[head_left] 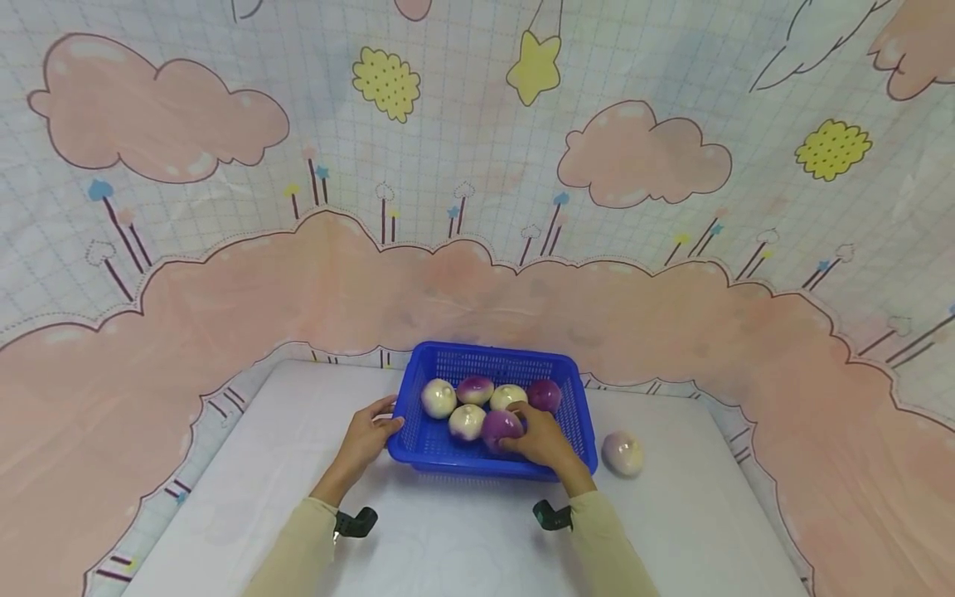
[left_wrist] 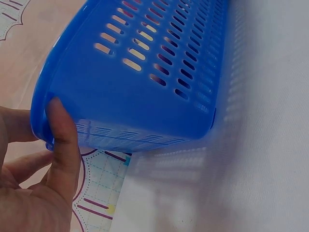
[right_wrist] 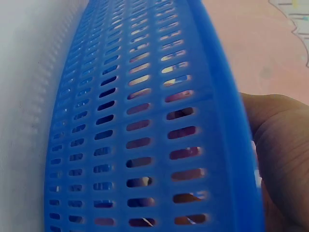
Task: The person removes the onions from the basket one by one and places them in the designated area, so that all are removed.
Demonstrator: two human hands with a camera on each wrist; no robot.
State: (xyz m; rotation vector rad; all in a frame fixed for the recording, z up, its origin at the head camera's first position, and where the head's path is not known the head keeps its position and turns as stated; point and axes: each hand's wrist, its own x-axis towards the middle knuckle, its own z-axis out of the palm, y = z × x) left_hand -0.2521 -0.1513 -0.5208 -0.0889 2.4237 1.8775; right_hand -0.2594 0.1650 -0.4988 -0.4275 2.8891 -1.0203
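A blue perforated plastic basket (head_left: 485, 466) stands on the white table, with several shiny purple-and-white turnips inside. My left hand (head_left: 366, 433) holds the basket's left rim; in the left wrist view its thumb (left_wrist: 63, 125) lies on the outer wall and other fingers are behind the rim. Reaching over the front right edge, my right hand (head_left: 540, 435) grips a purple turnip (head_left: 501, 429) between thumb and fingers, low inside the basket. A white-tipped turnip (head_left: 467, 422) sits just left of it. In the right wrist view, the basket wall (right_wrist: 140, 116) hides the fingers and the turnip.
One pale turnip (head_left: 622, 453) lies on the table (head_left: 686, 514) just right of the basket. Behind the table hangs a patterned cloth (head_left: 462, 298) with clouds and stars. Dark wrist straps show at both sleeves.
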